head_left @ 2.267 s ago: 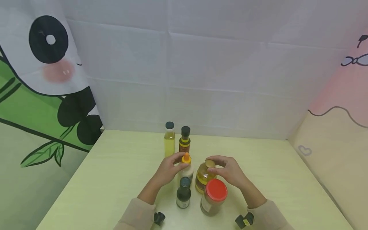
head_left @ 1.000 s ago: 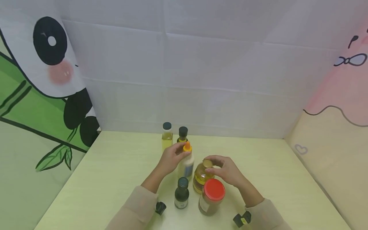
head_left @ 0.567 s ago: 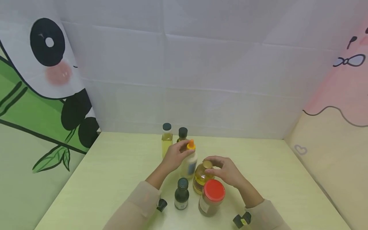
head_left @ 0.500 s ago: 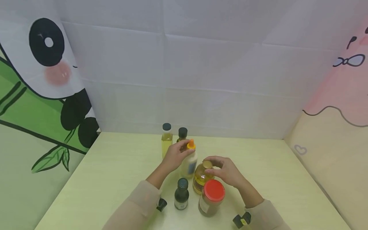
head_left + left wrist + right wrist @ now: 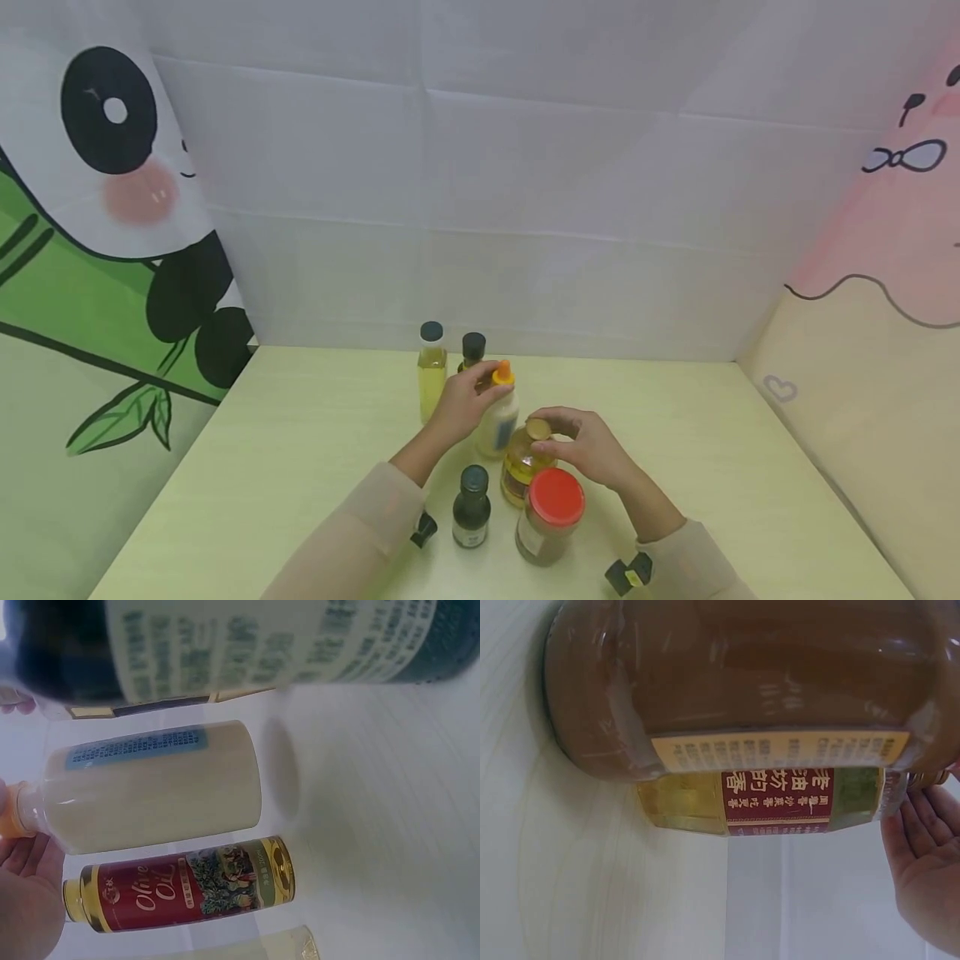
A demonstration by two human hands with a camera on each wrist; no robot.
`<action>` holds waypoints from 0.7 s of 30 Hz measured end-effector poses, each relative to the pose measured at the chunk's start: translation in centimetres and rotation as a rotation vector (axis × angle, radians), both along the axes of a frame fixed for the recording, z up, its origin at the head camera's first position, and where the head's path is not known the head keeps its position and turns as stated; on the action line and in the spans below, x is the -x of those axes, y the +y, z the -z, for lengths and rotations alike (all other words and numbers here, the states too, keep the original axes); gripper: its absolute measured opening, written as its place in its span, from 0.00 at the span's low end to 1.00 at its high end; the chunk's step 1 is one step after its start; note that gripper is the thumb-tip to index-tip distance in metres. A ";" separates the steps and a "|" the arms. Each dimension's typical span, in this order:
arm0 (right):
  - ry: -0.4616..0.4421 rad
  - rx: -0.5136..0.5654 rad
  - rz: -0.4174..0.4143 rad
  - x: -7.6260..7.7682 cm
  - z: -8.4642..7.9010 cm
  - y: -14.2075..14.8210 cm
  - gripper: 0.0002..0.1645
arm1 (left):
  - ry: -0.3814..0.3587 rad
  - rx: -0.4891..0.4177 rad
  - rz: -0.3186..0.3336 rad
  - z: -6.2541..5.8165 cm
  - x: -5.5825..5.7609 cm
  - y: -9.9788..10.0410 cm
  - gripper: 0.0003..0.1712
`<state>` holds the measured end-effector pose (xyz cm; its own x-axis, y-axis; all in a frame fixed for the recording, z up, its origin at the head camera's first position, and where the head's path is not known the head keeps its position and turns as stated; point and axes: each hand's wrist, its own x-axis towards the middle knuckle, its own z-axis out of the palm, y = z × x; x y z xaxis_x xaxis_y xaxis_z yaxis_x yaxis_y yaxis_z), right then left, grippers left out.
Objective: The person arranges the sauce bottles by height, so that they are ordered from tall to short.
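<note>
My left hand [image 5: 459, 410] pinches the orange cap of a cream-coloured squeeze bottle [image 5: 498, 423] near the middle of the table. In the left wrist view this squeeze bottle [image 5: 150, 791] has a blue label, and a shadow lies just beyond its base. My right hand [image 5: 588, 450] holds a yellow cooking oil bottle [image 5: 527, 467] by its capped neck. Seen from the right wrist, that oil bottle [image 5: 686, 802] bears a red label and is partly hidden behind a jar of brown paste [image 5: 780, 682].
The paste jar's red lid [image 5: 557, 497] is in front of the oil bottle. A small dark sauce bottle [image 5: 471, 512] stands left of the jar. Behind my left hand are an olive oil bottle [image 5: 473, 346] and a clear bottle of yellow oil [image 5: 432, 379]. A pale wall sheet rises behind the table.
My left hand has raised the squeeze bottle and carried it backward and to the right, beside the oil bottle. My right hand keeps its hold and has hardly moved.
</note>
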<state>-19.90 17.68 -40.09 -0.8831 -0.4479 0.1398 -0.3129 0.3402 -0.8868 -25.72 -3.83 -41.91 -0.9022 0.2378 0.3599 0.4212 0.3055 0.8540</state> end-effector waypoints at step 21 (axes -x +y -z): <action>0.003 0.006 -0.003 1.2 2.2 0.5 0.23 | 0.004 0.006 -0.006 -0.5 1.3 1.9 0.23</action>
<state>-21.11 18.16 -42.25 -0.8812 -0.4498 0.1455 -0.3170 0.3338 -0.8878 -27.01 -1.95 -41.40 -0.9023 0.2344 0.3619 0.4225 0.3133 0.8505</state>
